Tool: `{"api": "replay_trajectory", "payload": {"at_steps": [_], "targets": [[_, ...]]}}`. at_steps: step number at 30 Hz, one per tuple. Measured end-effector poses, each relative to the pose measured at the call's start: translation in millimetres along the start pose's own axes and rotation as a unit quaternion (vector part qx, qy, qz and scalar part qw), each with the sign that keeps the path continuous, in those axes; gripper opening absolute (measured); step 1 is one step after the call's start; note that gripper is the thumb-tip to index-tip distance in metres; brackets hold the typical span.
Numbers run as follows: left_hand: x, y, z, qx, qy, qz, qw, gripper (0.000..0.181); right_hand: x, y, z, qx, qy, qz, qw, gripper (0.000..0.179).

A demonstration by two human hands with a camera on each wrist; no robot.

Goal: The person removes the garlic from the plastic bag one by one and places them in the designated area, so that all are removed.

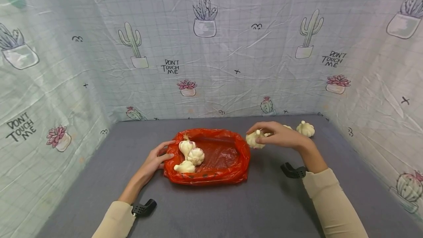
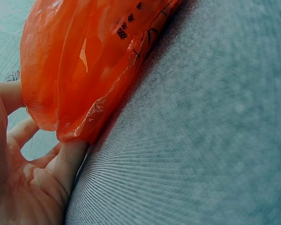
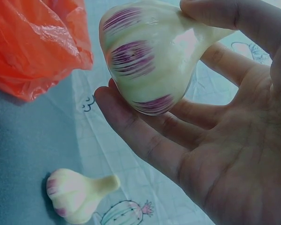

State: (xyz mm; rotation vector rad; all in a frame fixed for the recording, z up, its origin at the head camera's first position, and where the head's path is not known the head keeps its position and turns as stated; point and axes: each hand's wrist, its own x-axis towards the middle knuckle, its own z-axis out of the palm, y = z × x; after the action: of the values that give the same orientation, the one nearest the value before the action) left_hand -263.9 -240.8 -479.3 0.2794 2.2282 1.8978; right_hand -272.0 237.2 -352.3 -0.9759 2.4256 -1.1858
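A red plastic bag lies with its mouth spread wide, and several garlic bulbs are gathered in its left part. My left hand grips the bag's left end, its thumb over the rim and the other fingers along the outside. In the left wrist view, fingertips meet the crinkled red plastic close to the tabletop. My right hand holds a garlic bulb just beyond the bag's right edge. Purple streaks mark this bulb in the right wrist view, between thumb and fingers.
Another garlic bulb rests on the grey tabletop at the back right, with one more partly hidden behind my right hand. A cloth printed with cacti hangs behind the table and along both sides.
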Motion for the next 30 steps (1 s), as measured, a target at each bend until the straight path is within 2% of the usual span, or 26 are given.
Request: {"api": "replay_trajectory", "payload": {"at_steps": [24,30], "targets": [[1.6,-2.4,-0.8,0.002,0.001,-0.002,1.0000,0.059,-10.5,7,-10,-0.020,0.031,0.018,0.9992,0.032],[1.2,-2.7,-1.3,0.002,0.000,-0.002,1.0000,0.058,-14.6,10,-13,-0.006,0.032,0.027,0.9991,0.032]]}}
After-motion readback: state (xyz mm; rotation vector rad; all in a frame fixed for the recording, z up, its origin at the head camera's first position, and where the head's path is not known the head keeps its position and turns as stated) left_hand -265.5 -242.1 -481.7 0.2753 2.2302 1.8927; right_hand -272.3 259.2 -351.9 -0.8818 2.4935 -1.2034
